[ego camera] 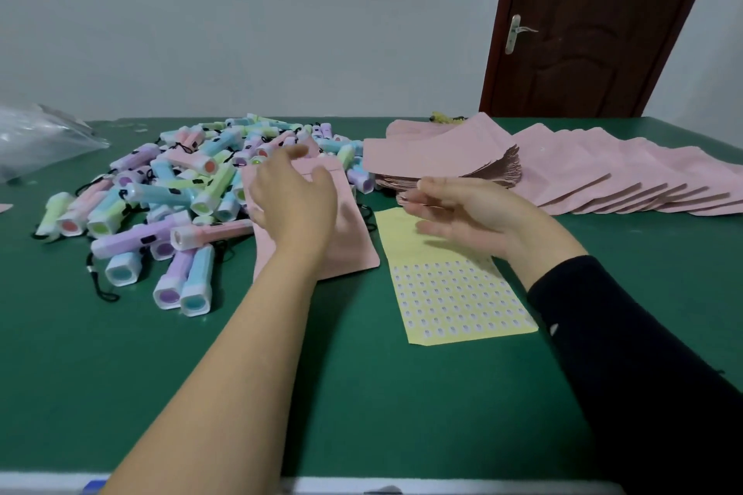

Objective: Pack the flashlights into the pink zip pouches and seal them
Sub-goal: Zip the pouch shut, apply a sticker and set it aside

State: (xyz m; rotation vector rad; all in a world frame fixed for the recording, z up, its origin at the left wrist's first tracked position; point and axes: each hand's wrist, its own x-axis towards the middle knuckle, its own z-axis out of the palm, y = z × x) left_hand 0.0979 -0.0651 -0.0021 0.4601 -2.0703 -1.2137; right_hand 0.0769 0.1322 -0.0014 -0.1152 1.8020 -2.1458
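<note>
One head-worn wide-angle view — looking forward and down, close over the green table (120, 374), wall (241, 12) and door (595, 24) beyond.

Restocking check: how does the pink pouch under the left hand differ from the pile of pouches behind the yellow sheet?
The single pouch lies alone, partly covered by the left hand; the pouch stack holds many and is uncovered. The single pouch looks flat, while the stack's top pouches curl upward. Both are the same pink.
</note>
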